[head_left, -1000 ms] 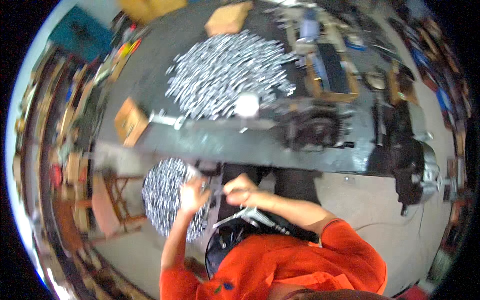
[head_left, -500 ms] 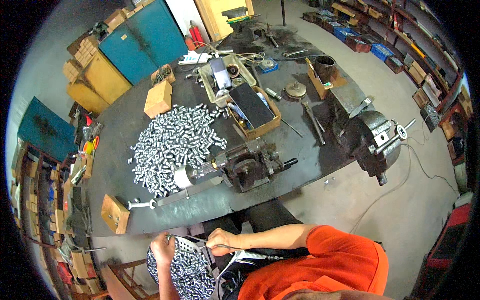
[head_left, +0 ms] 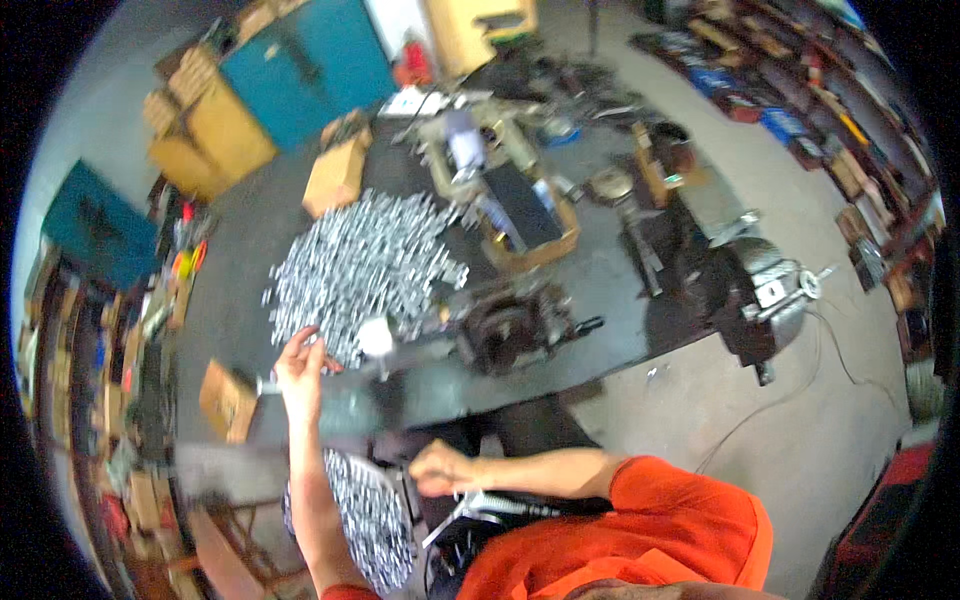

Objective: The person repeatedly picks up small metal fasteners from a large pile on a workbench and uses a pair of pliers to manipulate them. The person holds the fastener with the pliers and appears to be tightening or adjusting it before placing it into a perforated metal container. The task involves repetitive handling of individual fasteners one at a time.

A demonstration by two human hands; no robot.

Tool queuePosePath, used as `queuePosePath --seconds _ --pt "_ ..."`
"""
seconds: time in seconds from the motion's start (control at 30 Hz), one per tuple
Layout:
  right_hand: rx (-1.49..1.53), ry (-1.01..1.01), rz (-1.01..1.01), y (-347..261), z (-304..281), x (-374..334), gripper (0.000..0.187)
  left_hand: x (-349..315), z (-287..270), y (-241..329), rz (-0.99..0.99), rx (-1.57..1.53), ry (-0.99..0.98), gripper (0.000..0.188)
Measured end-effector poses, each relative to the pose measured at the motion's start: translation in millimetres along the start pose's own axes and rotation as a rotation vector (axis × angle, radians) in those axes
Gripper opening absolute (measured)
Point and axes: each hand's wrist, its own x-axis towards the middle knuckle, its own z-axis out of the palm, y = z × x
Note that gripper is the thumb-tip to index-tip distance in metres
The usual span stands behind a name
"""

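Note:
A wide heap of short silvery metal sleeves [head_left: 365, 255] lies on the dark workbench [head_left: 600, 340]. My left hand [head_left: 300, 362] reaches to the heap's near left edge, fingers apart, with nothing visible held; motion blurs the fingertips. Below, at my lap, a light-coloured basket [head_left: 412, 510] is filled with similar small metal pieces [head_left: 370, 525], partly covered by my left forearm. Just right of the basket my right hand [head_left: 443, 468] is closed, and what it grips is hidden. A white forked part [head_left: 480, 505] lies below that hand.
A dark machine fixture [head_left: 515, 325] with a handle sits right of the heap, and a vise [head_left: 765, 290] at the bench's right end. A small wooden box [head_left: 228, 400] stands at the near left edge, a cardboard box [head_left: 540, 250] behind the fixture. Shelves line both sides.
My left hand has left the basket and the thin dark strip it held with my right hand, moving up to the heap. My right hand stays nearly in place. The view has shifted slightly.

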Motion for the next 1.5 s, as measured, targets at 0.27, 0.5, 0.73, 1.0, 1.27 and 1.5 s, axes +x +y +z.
queuePosePath --seconds 0.27,0.5,0.73,1.0,1.27,1.5 --pt "-1.273 -0.112 -0.787 -17 13 0 0.025 -155 -98 -93 -0.346 0.244 0.181 0.028" --pt "-1.274 -0.095 -0.668 -13 14 1 0.029 -260 -145 -228 -0.471 0.926 0.034 0.027" --pt "-1.290 -0.062 -0.625 -12 11 2 0.030 -228 -107 -245 -0.645 1.165 0.110 0.034" --pt "-1.264 -0.051 -0.621 -9 9 4 0.030 -207 -96 -253 -0.822 1.122 0.073 0.035" --pt "-1.230 -0.045 -0.574 -13 16 1 0.030 -223 -117 -216 -0.758 0.141 0.091 0.035" --pt "-1.249 -0.083 -0.638 -5 8 4 0.026 -217 -33 -117 -0.704 -0.821 0.098 0.033"
